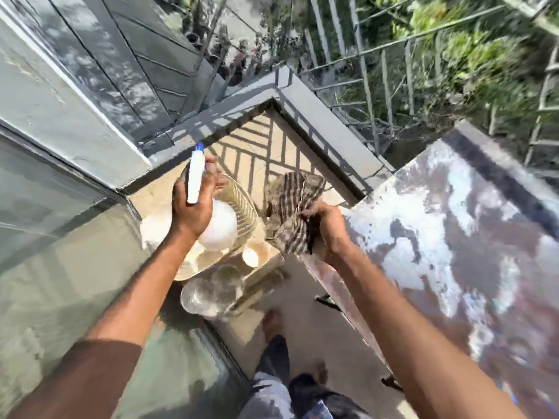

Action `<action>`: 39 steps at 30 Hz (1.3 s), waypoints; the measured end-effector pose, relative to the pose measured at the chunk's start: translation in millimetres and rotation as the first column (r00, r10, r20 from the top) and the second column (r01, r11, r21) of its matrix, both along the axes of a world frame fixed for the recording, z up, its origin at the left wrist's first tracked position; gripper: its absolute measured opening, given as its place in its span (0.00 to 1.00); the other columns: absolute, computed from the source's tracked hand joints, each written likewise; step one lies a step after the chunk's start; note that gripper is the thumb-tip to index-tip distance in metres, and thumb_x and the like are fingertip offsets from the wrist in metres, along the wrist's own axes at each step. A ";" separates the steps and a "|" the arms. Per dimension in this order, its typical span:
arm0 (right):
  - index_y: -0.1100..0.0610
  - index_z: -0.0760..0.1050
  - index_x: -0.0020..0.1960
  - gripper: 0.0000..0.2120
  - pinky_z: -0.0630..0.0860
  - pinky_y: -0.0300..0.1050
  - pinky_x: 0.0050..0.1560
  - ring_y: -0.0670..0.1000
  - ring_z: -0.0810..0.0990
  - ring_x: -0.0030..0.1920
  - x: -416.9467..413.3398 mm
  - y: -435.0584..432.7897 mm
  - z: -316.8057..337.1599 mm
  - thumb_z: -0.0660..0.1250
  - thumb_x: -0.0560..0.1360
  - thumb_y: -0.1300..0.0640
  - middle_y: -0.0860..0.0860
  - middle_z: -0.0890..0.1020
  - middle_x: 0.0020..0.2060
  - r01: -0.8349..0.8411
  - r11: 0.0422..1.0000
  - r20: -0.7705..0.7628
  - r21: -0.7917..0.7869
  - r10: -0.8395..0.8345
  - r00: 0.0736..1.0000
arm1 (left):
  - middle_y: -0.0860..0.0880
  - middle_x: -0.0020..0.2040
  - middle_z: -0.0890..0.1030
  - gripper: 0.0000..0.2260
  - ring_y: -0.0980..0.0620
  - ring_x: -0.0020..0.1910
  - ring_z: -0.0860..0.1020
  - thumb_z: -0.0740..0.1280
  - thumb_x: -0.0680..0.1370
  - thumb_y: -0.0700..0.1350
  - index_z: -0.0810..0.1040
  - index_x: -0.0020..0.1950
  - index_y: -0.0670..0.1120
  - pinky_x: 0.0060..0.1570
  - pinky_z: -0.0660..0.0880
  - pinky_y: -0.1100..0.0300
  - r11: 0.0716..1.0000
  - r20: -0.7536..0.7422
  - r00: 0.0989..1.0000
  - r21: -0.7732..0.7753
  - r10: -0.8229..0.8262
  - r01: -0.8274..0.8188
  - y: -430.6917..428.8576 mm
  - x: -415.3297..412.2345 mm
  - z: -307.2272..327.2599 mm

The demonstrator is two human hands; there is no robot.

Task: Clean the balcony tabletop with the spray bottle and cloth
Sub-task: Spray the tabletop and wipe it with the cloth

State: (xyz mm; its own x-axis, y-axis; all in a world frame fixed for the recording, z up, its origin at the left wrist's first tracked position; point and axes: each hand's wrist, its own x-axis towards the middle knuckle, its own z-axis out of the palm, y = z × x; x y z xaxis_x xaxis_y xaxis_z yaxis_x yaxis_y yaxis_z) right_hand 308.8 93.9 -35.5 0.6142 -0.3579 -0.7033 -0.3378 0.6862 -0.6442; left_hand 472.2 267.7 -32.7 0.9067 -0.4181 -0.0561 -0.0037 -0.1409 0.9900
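Note:
My left hand [191,204] grips a white spray bottle [219,226] by its neck; the white and blue spray head [195,176] points away from me, above the floor to the left of the table. My right hand [328,229] holds a bunched dark striped cloth [292,207] at the near left corner of the tabletop [453,237]. The tabletop is dark and glossy with sky reflections and fills the right side of the view.
On the floor under my left hand lie a pale woven basket [242,204], a small cup [252,256] and clear glass vessels [208,291]. A low wall with a metal railing [332,128] borders the balcony. My feet [272,325] stand on the tiles beside the table.

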 end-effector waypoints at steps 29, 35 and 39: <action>0.49 0.80 0.54 0.05 0.78 0.49 0.56 0.47 0.84 0.49 -320.1 44.6 14.5 0.68 0.79 0.56 0.45 0.86 0.47 0.411 0.783 -0.171 -0.467 -0.536 0.827 | 0.39 0.36 0.78 0.21 0.54 0.21 0.72 0.68 0.79 0.58 0.81 0.45 0.39 0.20 0.64 0.63 0.553 -0.502 0.683 0.405 -0.531 0.728 -63.5 -218.4 24.5; 0.51 0.80 0.54 0.05 0.78 0.48 0.53 0.47 0.84 0.48 -312.1 45.6 8.2 0.69 0.78 0.56 0.45 0.86 0.46 0.480 0.701 -0.179 -0.527 -0.644 0.744 | 0.42 0.32 0.82 0.21 0.51 0.21 0.72 0.70 0.78 0.59 0.81 0.37 0.42 0.22 0.68 0.62 0.419 -0.517 0.607 0.443 -0.604 0.793 -71.6 -234.6 26.6; 0.55 0.80 0.55 0.06 0.78 0.43 0.50 0.48 0.84 0.48 -320.4 50.9 4.8 0.68 0.79 0.60 0.49 0.86 0.47 0.582 0.627 -0.171 -0.517 -0.742 0.648 | 0.39 0.37 0.85 0.23 0.47 0.23 0.72 0.67 0.79 0.61 0.83 0.42 0.41 0.25 0.69 0.60 0.368 -0.539 0.528 0.383 -0.656 0.847 -85.8 -242.4 24.3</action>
